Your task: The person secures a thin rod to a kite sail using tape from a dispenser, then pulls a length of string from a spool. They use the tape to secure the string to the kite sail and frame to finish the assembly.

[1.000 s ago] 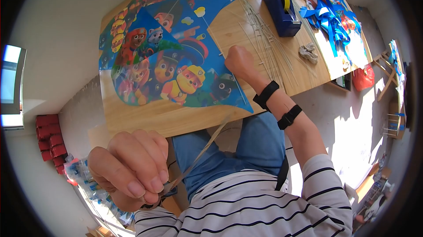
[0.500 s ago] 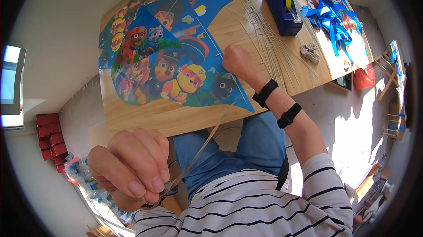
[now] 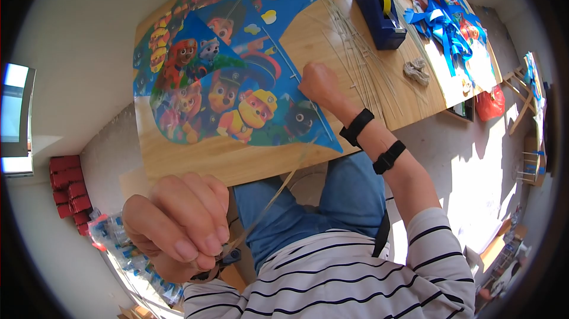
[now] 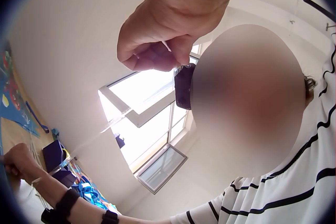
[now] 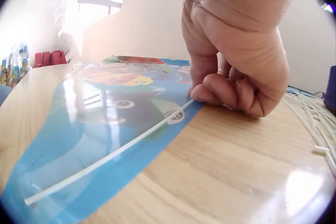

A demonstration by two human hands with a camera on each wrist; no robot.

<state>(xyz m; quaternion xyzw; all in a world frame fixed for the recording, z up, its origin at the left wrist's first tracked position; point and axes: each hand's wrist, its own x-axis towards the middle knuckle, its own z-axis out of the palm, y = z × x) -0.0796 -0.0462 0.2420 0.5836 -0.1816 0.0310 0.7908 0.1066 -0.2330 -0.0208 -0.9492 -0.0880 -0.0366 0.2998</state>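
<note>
In the head view my left hand, at the lower left, pinches one end of a narrow clear strip, which looks like tape. The strip stretches toward the near corner of a blue plastic sheet printed with cartoon dogs. My right hand rests at that sheet's right edge, fingers curled. In the right wrist view its thumb and forefinger grip a thin white rod that lies along the edge, and the knuckles sit on the wooden table. Part of the rod is hidden under the fingers.
Loose thin rods lie right of the right hand. Beyond them stand a dark blue tape dispenser and a crumpled pale scrap. Blue ribbons heap on another printed sheet at the right. The table's front edge is close to my lap.
My left hand has shifted very slightly right, still pinching the clear strip. The right hand has stayed almost in place at the sheet's edge.
</note>
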